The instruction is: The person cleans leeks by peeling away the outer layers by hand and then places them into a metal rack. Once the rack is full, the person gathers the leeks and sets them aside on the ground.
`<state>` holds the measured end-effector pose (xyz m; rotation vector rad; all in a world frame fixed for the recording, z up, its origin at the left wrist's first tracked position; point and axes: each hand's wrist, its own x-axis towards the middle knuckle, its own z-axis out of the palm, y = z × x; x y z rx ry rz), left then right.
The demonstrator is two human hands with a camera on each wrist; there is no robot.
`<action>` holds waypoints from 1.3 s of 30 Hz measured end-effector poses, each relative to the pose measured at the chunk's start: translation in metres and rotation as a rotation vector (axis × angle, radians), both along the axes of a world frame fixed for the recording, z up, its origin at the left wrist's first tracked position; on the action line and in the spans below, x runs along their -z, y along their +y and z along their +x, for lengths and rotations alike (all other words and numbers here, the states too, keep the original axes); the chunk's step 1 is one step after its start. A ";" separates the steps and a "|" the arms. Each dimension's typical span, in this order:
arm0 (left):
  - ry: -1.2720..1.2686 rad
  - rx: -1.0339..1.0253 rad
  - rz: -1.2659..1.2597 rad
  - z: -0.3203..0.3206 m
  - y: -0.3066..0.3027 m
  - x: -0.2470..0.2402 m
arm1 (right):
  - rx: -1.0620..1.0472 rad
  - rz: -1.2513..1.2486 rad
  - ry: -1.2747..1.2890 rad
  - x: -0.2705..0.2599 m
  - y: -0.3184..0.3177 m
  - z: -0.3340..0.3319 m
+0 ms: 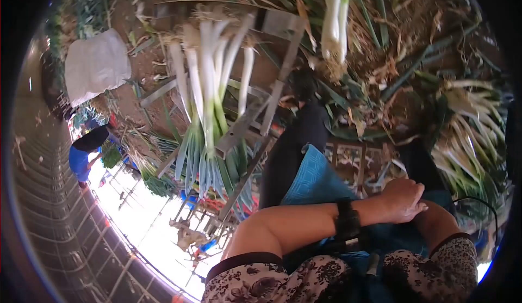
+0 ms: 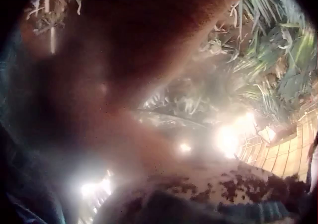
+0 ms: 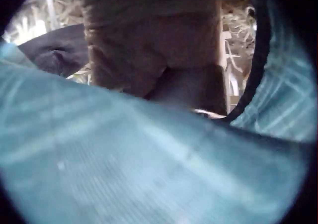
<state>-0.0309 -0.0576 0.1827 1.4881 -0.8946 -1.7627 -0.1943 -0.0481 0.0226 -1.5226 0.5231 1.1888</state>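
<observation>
In the head view my left hand (image 1: 399,201) lies across my right forearm (image 1: 437,224) with its fingers curled against it. The left wrist view shows that hand dark and very close, meeting the forearm skin. My right hand is hidden under the left arm in the head view; in the right wrist view a shadowed brown shape, its hand (image 3: 154,40), stands over blue cloth (image 3: 124,154), and I cannot tell how its fingers lie. A bunch of long green onions (image 1: 209,80) rests on a metal stand (image 1: 280,80) ahead, roots away from me.
More green onions (image 1: 334,25) lie at the top, and a large heap (image 1: 473,134) spreads at the right. Loose leaves and roots litter the soil. A white sack (image 1: 98,66) lies at the far left, near another person in blue (image 1: 80,159). A cable (image 1: 489,205) loops at the right.
</observation>
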 end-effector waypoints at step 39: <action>-1.066 -1.179 0.194 -0.033 0.423 0.160 | 0.068 -1.465 -0.888 -0.189 -0.058 0.046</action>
